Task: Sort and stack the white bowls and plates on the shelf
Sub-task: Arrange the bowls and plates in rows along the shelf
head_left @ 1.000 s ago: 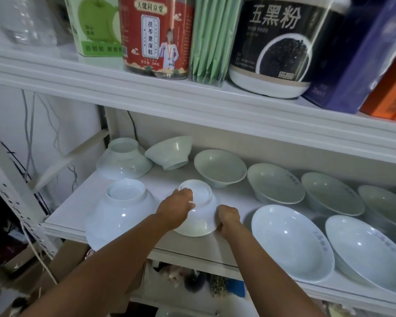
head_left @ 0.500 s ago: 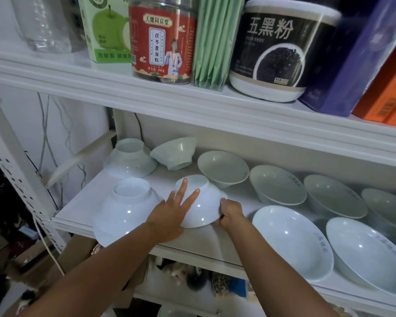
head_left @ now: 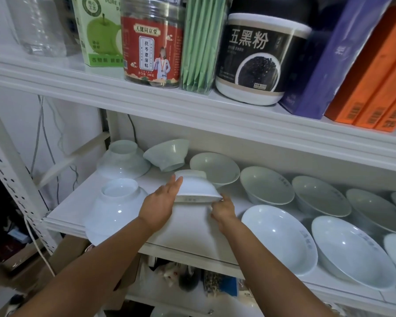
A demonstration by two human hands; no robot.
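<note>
A small white bowl (head_left: 198, 189) hangs upside down above the white shelf (head_left: 188, 234), held between both hands. My left hand (head_left: 161, 202) lies flat against its left side with straight fingers. My right hand (head_left: 223, 208) pinches its rim at the lower right. An upturned bowl (head_left: 116, 209) stands at the front left, another upturned bowl (head_left: 122, 160) behind it, and a tilted bowl (head_left: 167, 154) lies at the back. Several shallow plates (head_left: 277, 236) sit face up to the right.
The upper shelf (head_left: 192, 110) hangs low overhead, loaded with a red jar (head_left: 152, 42), a black tub (head_left: 258, 60), green packets and boxes. A perforated metal post (head_left: 14, 179) and cables stand at the left. More clutter lies on the level below.
The small bowl has been lifted off the shelf and levelled between both hands. My left hand moved from the bowl's top to flat on its side. The camera came closer.
</note>
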